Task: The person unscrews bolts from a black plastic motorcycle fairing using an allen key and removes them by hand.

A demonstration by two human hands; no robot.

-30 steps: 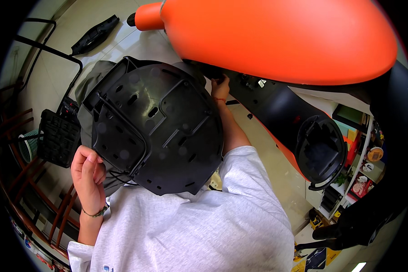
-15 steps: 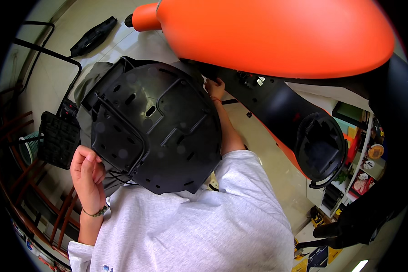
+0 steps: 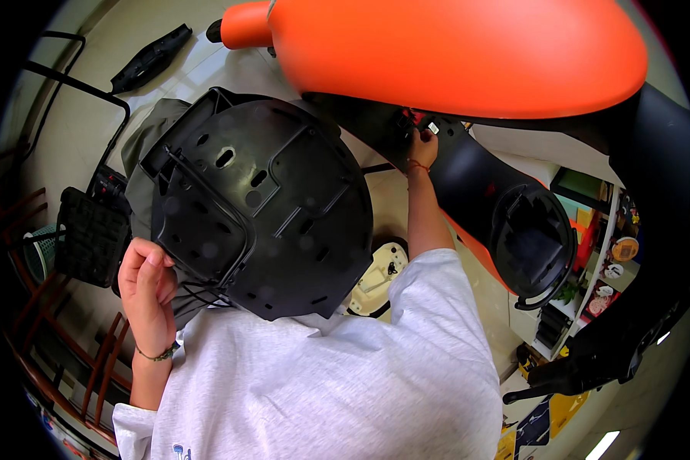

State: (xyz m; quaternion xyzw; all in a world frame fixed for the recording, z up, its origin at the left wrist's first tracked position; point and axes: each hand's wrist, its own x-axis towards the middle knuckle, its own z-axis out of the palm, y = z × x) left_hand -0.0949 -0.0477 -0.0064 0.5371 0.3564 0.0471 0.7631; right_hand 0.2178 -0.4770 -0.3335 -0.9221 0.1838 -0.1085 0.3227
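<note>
right hand [image 3: 422, 146] had crept up from a second ago, fingertips pinched at a small fitting under the glossy orange scooter body panel [image 3: 468, 54] | left hand [image 3: 147, 287] curled round the rim of the black ribbed plastic seat base [image 3: 261, 207], propped up | pale tiled floor [image 3: 92, 69], cluttered workshop shelves [image 3: 590, 253] right

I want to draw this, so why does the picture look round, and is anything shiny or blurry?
Head view: the fisheye lens bends edges and leaves black corners. Soft glare sits on the orange body. The black panel looks dark but sharp. The left hand is clear. The right hand is small and in shadow, and the shelves near the rim are fuzzy.
</note>
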